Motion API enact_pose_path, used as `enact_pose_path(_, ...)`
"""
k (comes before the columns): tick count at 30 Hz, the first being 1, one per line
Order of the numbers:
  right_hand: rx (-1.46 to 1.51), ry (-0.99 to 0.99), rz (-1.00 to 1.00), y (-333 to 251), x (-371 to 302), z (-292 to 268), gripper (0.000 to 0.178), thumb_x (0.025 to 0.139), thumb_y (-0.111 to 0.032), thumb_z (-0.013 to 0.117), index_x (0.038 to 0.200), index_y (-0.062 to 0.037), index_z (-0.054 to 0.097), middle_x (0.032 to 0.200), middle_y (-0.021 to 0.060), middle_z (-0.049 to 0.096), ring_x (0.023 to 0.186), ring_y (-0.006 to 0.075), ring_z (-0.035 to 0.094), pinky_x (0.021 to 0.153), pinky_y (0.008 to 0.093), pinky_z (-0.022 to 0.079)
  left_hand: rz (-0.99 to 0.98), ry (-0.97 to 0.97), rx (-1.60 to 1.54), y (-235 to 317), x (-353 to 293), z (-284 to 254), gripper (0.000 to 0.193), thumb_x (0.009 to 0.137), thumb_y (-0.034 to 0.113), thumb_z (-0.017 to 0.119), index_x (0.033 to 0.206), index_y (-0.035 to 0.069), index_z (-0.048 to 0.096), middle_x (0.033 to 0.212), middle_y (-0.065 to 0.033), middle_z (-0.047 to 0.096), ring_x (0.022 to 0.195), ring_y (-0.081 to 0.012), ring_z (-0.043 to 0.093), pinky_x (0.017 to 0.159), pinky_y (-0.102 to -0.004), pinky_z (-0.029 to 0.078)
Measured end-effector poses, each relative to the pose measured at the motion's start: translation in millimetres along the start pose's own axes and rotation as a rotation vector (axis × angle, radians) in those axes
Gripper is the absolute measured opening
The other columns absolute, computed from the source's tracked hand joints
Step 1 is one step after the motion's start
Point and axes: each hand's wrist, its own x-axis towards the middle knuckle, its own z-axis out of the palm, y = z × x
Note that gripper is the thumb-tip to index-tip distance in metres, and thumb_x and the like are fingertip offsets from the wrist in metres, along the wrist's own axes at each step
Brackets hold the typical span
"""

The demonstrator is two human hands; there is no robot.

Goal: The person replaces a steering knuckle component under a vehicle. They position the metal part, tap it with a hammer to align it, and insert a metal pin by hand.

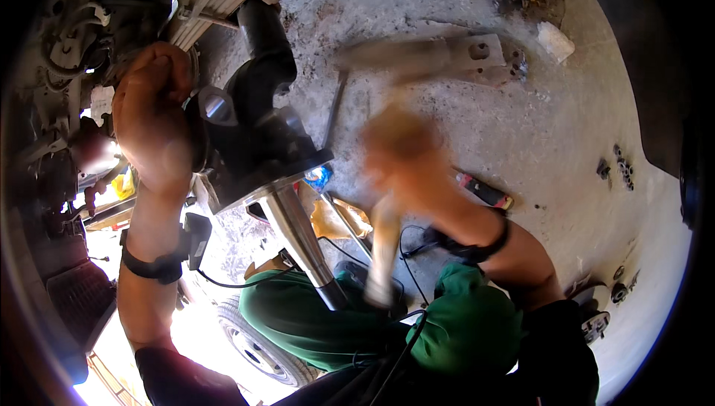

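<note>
A black steering knuckle [253,127] with a bright steel spindle [287,220] stands out in front of me, the spindle pointing down toward my knees. My left hand [153,104] is closed beside the knuckle's upper left side, its fingers curled; what they hold, if anything, is hidden. My right hand [402,153], smeared by motion, is closed around a hammer to the right of the knuckle. The pale hammer handle [383,249] sticks out below the fist. A grey blur above the fist seems to be the hammer's head, but its shape is unclear.
Vehicle underparts [67,56] crowd the left side. On the concrete floor lie a flat metal bar [480,56], a thin rod [335,108], a red and black object [484,190] and several small parts [624,167]. A wheel [257,346] lies lower left. Cables cross near my green-trousered legs.
</note>
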Motion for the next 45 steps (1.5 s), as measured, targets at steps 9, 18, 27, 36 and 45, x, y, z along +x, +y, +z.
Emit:
enact_pose_path(9, 0.271, 0.269, -0.047, -30, -6, -2, 0.023, 0.089, -0.016, 0.065, 0.073, -0.0112, 0.05, 0.059, -0.0018, 0.046, 0.047, 0.0096, 0.049, 0.041, 0.0267, 0.043, -0.033, 0.009, 0.05, -1, -4, -6, 0.023, 0.095, 0.019, 0.041, 0.078, 0.003, 0.043, 0.073, -0.0046, 0.038, 0.067, -0.0145, 0.033, 0.063, -0.0285, 0.028)
enact_pose_path(18, -0.338, -0.145, 0.154, -13, 1, 17, 0.018, 0.085, -0.011, 0.061, 0.07, -0.0043, 0.054, 0.053, 0.0031, 0.054, 0.042, 0.0122, 0.053, 0.041, 0.0308, 0.043, 0.243, -0.153, 0.081, -9, 7, -10, 0.013, 0.093, 0.007, 0.039, 0.083, 0.0, 0.043, 0.072, -0.0076, 0.045, 0.062, -0.0137, 0.035, 0.056, -0.0275, 0.029)
enact_pose_path(27, -0.483, -0.13, -0.014, 19, 9, 31, 0.022, 0.082, -0.012, 0.063, 0.066, -0.0042, 0.052, 0.056, 0.0037, 0.055, 0.044, 0.0122, 0.053, 0.041, 0.03, 0.043, -0.085, -0.014, -0.024, 3, 7, 0, 0.025, 0.091, 0.022, 0.043, 0.075, 0.003, 0.042, 0.073, -0.005, 0.038, 0.067, -0.0144, 0.035, 0.063, -0.0281, 0.028)
enact_pose_path(36, 0.275, 0.165, -0.142, -3, 0, 0, 0.019, 0.09, -0.014, 0.063, 0.077, -0.0145, 0.05, 0.061, -0.0041, 0.044, 0.052, 0.0087, 0.049, 0.044, 0.0273, 0.042, 0.321, -0.058, 0.062, -18, 3, -11, 0.008, 0.09, -0.004, 0.04, 0.083, -0.002, 0.041, 0.071, -0.0089, 0.045, 0.061, -0.0129, 0.034, 0.053, -0.0266, 0.028)
enact_pose_path(45, -0.064, 0.014, 0.032, -6, -1, 0, 0.017, 0.087, -0.015, 0.064, 0.076, -0.0056, 0.054, 0.058, 0.0017, 0.053, 0.045, 0.0107, 0.051, 0.04, 0.0295, 0.044, 0.001, -0.006, 0.015, -3, -3, -4, 0.021, 0.092, 0.018, 0.039, 0.076, 0.004, 0.043, 0.074, -0.0036, 0.036, 0.067, -0.0144, 0.032, 0.065, -0.0289, 0.028)
